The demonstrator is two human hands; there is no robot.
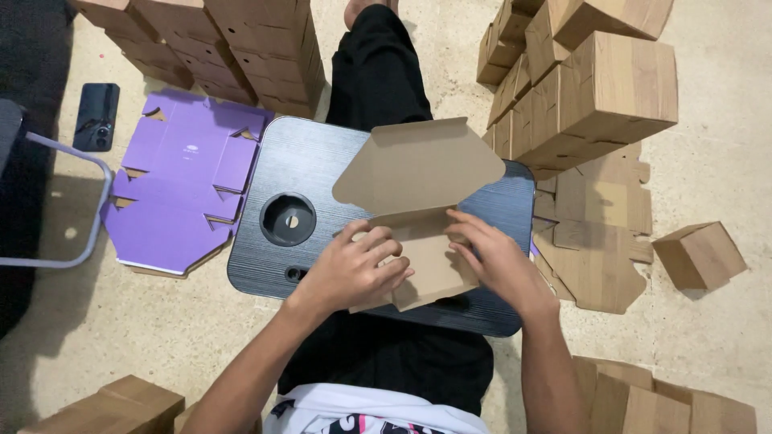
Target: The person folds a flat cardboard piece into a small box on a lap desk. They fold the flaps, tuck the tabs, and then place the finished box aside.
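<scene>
A half-folded brown cardboard box [418, 173] lies on a small black lap table [301, 173], its lid flap standing open toward the far side. My left hand [354, 269] presses the box's left side wall inward, fingers curled over the cardboard. At the right side wall, my right hand [490, 253] grips the edge with fingers bent over it. Both hands hold the same box from opposite sides.
Flat purple box blanks [181, 189] lie on the floor at left, beside a dark phone [96, 116]. Stacks of folded wood-print boxes stand at back left [241, 48] and right [587, 88]. Flat brown blanks [599, 241] and a single box [698, 255] lie right.
</scene>
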